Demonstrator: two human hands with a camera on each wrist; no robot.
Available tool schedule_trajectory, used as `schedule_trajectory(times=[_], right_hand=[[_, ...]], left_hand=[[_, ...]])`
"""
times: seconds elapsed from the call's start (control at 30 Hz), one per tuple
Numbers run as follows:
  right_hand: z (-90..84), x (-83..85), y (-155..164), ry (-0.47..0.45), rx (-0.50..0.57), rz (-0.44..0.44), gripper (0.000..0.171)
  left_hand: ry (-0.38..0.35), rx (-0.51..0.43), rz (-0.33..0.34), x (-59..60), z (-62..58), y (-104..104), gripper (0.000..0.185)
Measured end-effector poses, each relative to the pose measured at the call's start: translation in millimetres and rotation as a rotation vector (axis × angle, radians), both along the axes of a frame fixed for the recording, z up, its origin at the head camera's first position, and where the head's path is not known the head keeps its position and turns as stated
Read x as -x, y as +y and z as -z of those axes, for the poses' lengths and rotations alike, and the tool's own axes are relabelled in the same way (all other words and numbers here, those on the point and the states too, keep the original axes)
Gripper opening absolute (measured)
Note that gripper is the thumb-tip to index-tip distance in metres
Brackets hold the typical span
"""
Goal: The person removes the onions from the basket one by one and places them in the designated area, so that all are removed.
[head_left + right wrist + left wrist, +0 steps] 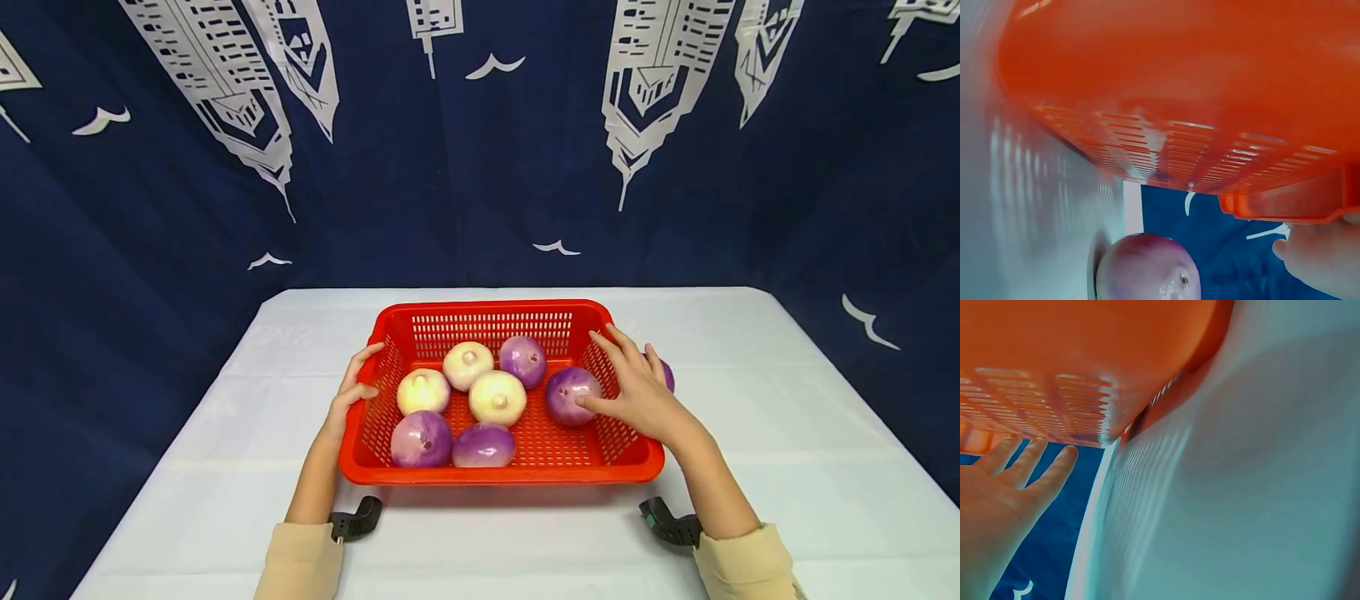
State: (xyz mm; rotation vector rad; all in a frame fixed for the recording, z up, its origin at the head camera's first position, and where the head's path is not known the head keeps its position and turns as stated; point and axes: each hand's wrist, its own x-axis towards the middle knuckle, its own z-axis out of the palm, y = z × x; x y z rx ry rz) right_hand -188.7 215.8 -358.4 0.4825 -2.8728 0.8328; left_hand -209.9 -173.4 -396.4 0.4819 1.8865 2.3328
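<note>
A red plastic basket with slotted walls stands on the table. In it lie purple onions and paler, cream-coloured onions. My left hand holds the basket's left rim, its thumb lapping over the edge; in the left wrist view its other fingers reach along the outer wall. At the right rim my right hand has its fingers spread, with the thumb overlapping a purple onion inside. Outside the basket, partly hidden behind that hand, sits another purple onion.
The table wears a white cloth. Behind it hangs a dark blue curtain printed with white buildings and birds. A black wrist strap shows at the left wrist, another at the right.
</note>
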Motion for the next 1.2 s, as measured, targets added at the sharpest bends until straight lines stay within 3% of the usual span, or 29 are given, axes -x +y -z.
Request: schedule_trajectory(times=[0.27, 0.73, 1.2], right_hand=[[-5.4, 3.4, -3.8, -0.020, -0.108, -0.034, 0.087], [-7.3, 9.1, -24.4, 0.070, -0.340, -0.132, 0.079], [-1.6, 9.6, -31.8, 0.089, -0.657, -0.180, 0.078]], left_hand=[[0.024, -0.018, 0.006, 0.5, 2.0, -0.2, 0.065], [0.008, -0.026, 0.013, -0.3, 1.3, -0.7, 0.064], [0.022, -0.042, 0.011, 0.9, 3.3, -2.4, 0.065]])
